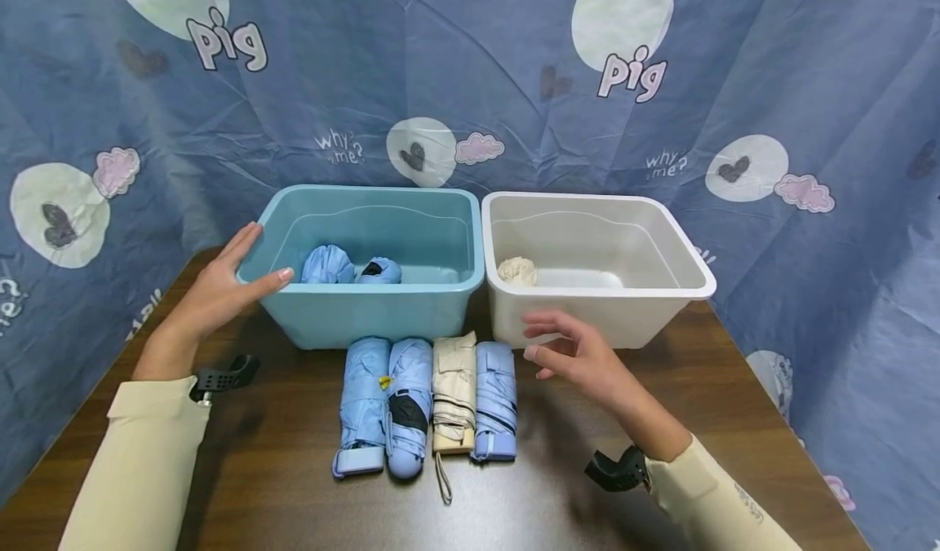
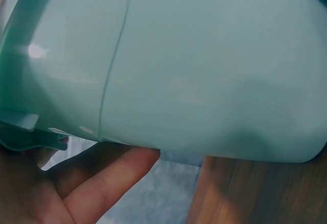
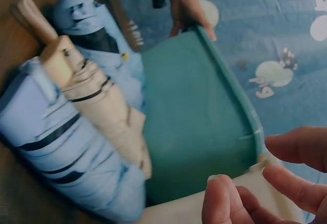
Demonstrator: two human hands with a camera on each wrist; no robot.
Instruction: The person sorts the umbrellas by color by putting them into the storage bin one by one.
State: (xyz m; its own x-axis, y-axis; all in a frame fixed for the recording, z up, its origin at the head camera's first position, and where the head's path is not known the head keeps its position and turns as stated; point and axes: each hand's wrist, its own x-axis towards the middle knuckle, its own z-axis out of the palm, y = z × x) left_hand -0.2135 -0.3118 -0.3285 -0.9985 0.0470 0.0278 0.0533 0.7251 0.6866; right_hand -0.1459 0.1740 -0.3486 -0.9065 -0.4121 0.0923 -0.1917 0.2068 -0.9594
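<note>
My left hand (image 1: 216, 294) rests on the near left corner of the blue-green bin (image 1: 367, 318), its thumb along the front rim. In the left wrist view a straight finger (image 2: 120, 183) lies against the bin's side. My right hand (image 1: 576, 359), fingers loosely bent and holding nothing, hovers before the white bin (image 1: 573, 318). Nearest to it is a periwinkle folded umbrella (image 1: 495, 396), rightmost in a row on the table. Left of that lie a cream umbrella (image 1: 454, 388), a light-blue one with a black patch (image 1: 408, 404), and another blue one (image 1: 363, 404).
Inside the blue-green bin sit two blue bundles (image 1: 327, 264), partly hidden by its front wall. A cream bundle (image 1: 517, 271) lies at the white bin's left end. Both bins stand side by side on the brown wooden table (image 1: 294, 486), before a blue patterned curtain (image 1: 470, 69).
</note>
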